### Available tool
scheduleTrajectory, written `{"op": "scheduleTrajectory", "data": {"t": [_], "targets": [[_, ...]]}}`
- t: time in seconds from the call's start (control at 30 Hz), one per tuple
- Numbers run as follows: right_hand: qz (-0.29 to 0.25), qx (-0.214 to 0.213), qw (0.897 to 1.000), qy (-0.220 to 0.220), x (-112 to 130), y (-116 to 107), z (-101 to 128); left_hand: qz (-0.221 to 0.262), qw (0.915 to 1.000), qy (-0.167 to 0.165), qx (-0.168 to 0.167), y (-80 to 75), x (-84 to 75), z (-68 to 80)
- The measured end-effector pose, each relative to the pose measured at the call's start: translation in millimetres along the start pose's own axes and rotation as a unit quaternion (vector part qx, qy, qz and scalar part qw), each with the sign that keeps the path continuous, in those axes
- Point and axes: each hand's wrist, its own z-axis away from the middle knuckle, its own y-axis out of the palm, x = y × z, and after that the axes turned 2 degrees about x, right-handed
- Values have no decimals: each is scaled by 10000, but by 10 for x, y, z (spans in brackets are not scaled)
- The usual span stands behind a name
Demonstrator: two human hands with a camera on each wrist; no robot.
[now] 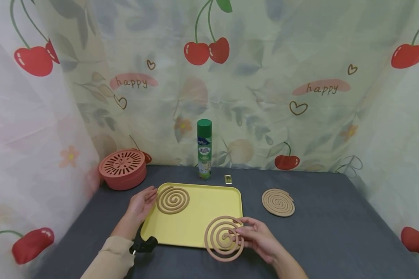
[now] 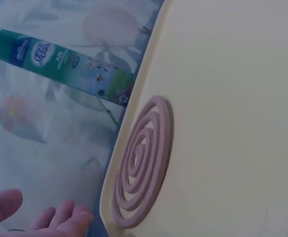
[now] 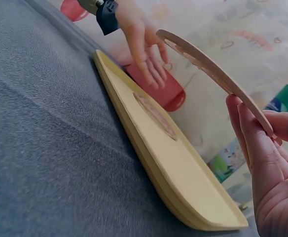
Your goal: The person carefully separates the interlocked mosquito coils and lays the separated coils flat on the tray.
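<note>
Three mosquito coils show in the head view: one lies at the 10 o'clock corner of the yellow tray beside the spread left hand, one sits apart on the bench at 3 o'clock, and the right hand pinches the lifted mosquito coil over the tray's 5 o'clock edge. From the left wrist, the flat coil rests inside the tray rim, relaxed fingers just beside it. From the right wrist, the held coil hangs tilted above the tray, so this looks like mid-placement; the next move calls for levelling and lowering it onto bare tray.
</note>
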Motion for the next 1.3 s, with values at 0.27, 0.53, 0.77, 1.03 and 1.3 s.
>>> {"op": "scheduleTrajectory", "data": {"t": [0.27, 0.53, 0.77, 1.03, 1.3], "targets": [[186, -215, 9994, 173, -11, 83, -202, 321, 9992, 58, 251, 32, 8, 90], [290, -361, 9986, 253, -28, 180, -454, 341, 9986, 177, 362, 29, -7, 249], [447, -352, 9978, 343, -88, 272, -683, 423, 9984, 175, 323, -42, -60, 322], [721, -555, 9955, 272, -151, 344, -931, 762, 9962, 163, 398, -38, -56, 396], [650, -792, 9940, 386, -238, 369, -1107, 949, 9952, 154, 188, -37, -45, 481]]}}
